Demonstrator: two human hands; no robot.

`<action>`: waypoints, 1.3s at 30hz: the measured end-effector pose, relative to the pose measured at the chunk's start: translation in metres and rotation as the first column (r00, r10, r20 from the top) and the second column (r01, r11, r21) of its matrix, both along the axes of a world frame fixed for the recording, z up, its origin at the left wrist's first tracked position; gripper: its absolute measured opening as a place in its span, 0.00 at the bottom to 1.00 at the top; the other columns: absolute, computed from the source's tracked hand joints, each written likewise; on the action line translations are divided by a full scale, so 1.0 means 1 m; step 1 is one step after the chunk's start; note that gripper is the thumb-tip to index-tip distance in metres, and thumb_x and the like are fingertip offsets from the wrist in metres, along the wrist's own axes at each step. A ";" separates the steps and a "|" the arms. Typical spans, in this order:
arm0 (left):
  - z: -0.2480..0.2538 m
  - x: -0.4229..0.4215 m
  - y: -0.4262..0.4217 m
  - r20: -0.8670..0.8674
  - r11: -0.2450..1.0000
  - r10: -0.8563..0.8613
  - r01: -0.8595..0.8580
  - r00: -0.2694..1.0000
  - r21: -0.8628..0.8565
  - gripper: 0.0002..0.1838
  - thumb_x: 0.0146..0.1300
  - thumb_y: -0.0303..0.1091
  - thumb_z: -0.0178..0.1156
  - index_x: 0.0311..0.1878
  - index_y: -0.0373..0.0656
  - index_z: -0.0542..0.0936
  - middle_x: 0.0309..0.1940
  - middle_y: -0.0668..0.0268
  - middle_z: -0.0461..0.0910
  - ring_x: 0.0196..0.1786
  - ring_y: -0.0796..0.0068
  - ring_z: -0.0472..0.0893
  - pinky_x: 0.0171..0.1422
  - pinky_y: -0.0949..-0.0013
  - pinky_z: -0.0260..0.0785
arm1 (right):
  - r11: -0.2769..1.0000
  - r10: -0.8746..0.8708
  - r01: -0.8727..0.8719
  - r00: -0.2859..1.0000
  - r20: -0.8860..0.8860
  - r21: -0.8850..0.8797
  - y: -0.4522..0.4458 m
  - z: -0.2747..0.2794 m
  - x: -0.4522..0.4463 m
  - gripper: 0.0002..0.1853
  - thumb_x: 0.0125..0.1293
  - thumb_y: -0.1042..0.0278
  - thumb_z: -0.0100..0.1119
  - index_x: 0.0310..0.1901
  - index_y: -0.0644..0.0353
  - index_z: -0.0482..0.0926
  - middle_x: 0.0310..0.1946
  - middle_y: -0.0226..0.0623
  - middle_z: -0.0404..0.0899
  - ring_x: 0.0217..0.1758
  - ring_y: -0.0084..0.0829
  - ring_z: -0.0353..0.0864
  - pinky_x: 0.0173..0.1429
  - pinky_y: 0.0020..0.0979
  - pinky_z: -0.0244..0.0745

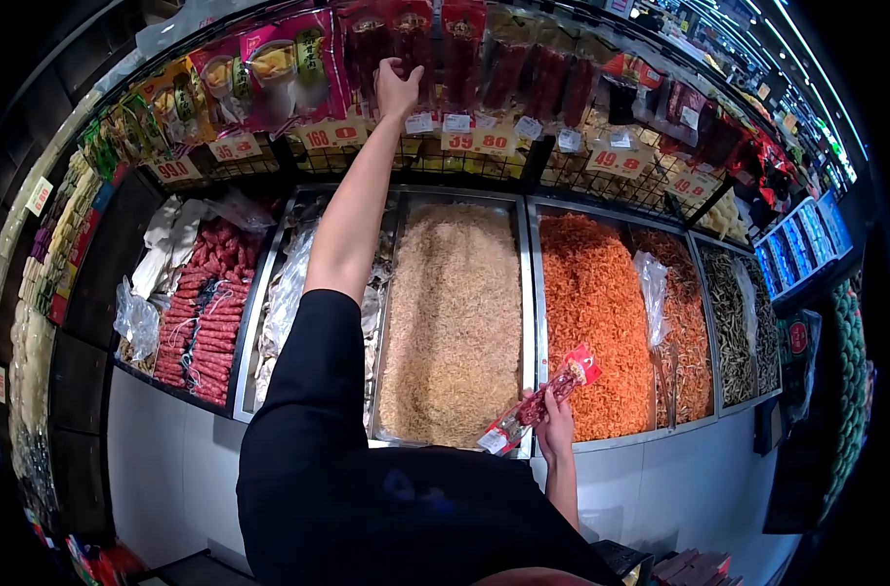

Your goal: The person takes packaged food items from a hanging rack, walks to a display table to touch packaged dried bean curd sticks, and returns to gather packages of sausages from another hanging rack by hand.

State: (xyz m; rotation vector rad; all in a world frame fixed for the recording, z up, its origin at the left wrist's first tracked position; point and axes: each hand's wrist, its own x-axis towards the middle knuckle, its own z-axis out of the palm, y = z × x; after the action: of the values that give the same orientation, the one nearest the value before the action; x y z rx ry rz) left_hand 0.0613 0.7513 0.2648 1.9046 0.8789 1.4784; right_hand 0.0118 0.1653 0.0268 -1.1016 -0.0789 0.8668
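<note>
My left hand (398, 90) is stretched up to the hanging rack at the back. Its fingers are curled and closed at a red-topped sausage packet (412, 37) in the row; the exact grip is partly hidden. Low on the right, my right hand (558, 422) holds a clear, red-topped packet of dark red sausages (535, 404). That packet is tilted, with a white label at its lower end, above the metal edge between two bins. Beside the left hand hang more sausage packets (461, 59) and a pink bag (287, 63).
Below the rack are metal bins of small pale dried food (455, 322), orange dried food (586, 293) and dark dried food (733, 322). Bundled sausages (206, 322) lie at the left. Price signs (479, 139) line the rack. A blue display box (804, 244) stands right.
</note>
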 end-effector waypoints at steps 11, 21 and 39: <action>0.019 -0.011 -0.014 0.003 0.995 -0.091 0.091 0.996 -0.039 0.25 0.51 0.40 0.72 0.46 0.35 0.73 0.39 0.56 0.80 0.42 0.61 0.79 0.48 0.62 0.70 | 1.000 -0.007 0.006 0.999 -0.053 -0.015 -0.008 -0.001 -0.006 0.14 0.74 0.62 0.45 0.52 0.65 0.69 0.42 0.48 0.81 0.42 0.34 0.82 0.50 0.35 0.77; 0.064 -0.123 -0.125 0.536 0.534 -0.617 0.807 0.576 -0.252 0.13 0.69 0.34 0.49 0.52 0.38 0.72 0.41 0.57 0.80 0.36 0.72 0.83 0.36 0.68 0.78 | 1.000 -0.002 0.001 0.999 -0.032 -0.023 0.008 0.010 -0.006 0.12 0.74 0.64 0.46 0.51 0.62 0.69 0.42 0.49 0.81 0.43 0.35 0.82 0.48 0.36 0.78; -0.229 -0.164 -0.391 0.561 -0.020 -0.607 0.695 0.563 -0.719 0.18 0.74 0.32 0.44 0.64 0.38 0.66 0.53 0.64 0.75 0.54 0.79 0.74 0.59 0.72 0.68 | 0.976 0.155 -0.070 0.889 0.432 -0.206 0.078 0.039 -0.012 0.14 0.60 0.72 0.67 0.46 0.67 0.77 0.41 0.34 0.80 0.42 0.19 0.77 0.45 0.22 0.73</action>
State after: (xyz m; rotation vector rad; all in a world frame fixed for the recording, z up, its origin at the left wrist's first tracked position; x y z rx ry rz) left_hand -0.1027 0.3606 0.0361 0.9973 0.3906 0.2210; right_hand 0.0001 0.2432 0.0657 -1.4704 -0.4577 0.7185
